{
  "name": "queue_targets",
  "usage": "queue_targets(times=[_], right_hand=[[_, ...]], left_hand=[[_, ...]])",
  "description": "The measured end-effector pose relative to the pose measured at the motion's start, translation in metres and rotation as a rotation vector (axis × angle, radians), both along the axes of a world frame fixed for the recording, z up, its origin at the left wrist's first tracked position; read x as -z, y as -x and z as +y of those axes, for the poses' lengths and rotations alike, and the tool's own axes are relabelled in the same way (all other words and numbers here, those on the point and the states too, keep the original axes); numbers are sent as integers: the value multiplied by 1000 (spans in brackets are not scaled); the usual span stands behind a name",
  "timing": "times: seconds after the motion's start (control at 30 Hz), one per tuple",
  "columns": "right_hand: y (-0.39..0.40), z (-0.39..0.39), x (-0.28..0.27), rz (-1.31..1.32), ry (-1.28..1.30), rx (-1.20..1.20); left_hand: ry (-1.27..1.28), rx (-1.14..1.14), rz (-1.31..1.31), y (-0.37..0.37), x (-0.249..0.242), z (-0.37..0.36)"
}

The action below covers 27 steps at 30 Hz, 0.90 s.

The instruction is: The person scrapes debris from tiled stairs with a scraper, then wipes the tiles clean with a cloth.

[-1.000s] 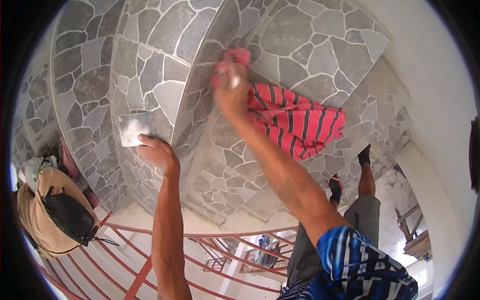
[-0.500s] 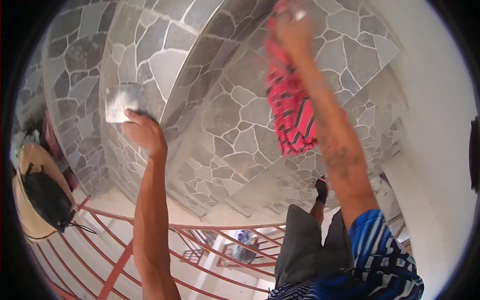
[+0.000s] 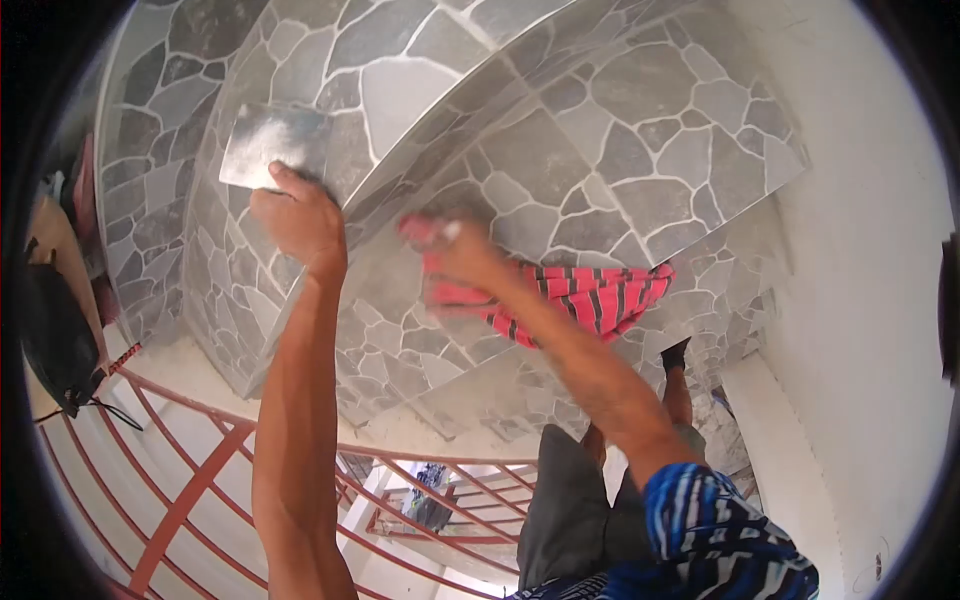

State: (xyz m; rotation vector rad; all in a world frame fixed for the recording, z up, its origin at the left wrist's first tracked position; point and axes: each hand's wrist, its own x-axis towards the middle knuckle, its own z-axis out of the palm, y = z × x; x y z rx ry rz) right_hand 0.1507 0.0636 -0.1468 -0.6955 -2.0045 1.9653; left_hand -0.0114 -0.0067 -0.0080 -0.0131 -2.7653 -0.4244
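My left hand grips the near edge of a flat, square, silvery metal plate, its thumb on top. The plate is over the stone-pattern step at left, with a pale smear on its face; whether it has a handle underneath is hidden. My right hand, blurred by motion, clutches a red cloth with black stripes beside the step's riser. One bunched end sticks out past the fingers, and the rest trails to the right over the lower step. The finger details of this hand are smeared.
A reddish metal railing curves along the bottom left. Beside it a black bag lies against a tan bundle. A white wall rises at right. Below me a foot in dark footwear stands on the steps.
My right hand has swept the cloth from the upper right down and left, toward the riser. My left hand and the plate appear slightly higher in view, which has also shifted.
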Motion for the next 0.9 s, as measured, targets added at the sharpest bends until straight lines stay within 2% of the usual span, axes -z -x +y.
queue_targets(times=[0.03, 0.1, 0.13, 0.17, 0.23, 0.33, 0.37, 0.43, 0.5, 0.53, 0.6, 0.63, 0.7, 0.77, 0.83, 0.9], right_hand=[[-13, 3, 0, 66, -63, -30], [-20, 82, -43, -410, 58, 201], [-24, 118, -52, -341, 181, 290], [-20, 143, -40, -432, -29, 495], [-10, 189, 43, -264, -142, 654], [26, 154, 93, -339, -1042, 410], [45, 119, 90, -122, -952, 616], [60, 33, 78, -66, -764, 647], [30, -19, 43, -398, -183, -267], [10, -43, 24, -148, -72, -408], [-13, -80, 45, -143, -131, -293], [-19, -71, 27, -211, -39, -222], [-49, -32, -7, -360, 158, -76], [-69, 21, -35, -321, 304, 67], [-87, 75, -25, -314, -10, 174], [-103, 141, -68, -312, -36, 292]], left_hand=[[8, 4, -4, -2, 0, -3], [-10, 27, 2, -3, 2, -4], [-23, 36, 7, -4, 2, -4], [-30, 32, 4, -4, 2, -4], [-35, 30, 2, -4, -1, -3], [-48, 10, -21, -7, -3, 1], [-41, -2, -28, -8, -2, 1], [-26, -9, -37, -6, -4, 1], [-60, -7, -29, -7, -6, 5], [-70, -5, -32, -11, -6, 4], [-58, 7, -9, -10, -3, 4], [-46, 12, 4, -8, -3, 3], [-34, -12, -12, -6, -2, 3], [-23, -5, 15, -5, 2, -1], [-10, -11, 10, -4, 1, -1], [-2, -7, 0, -4, 1, -1]])
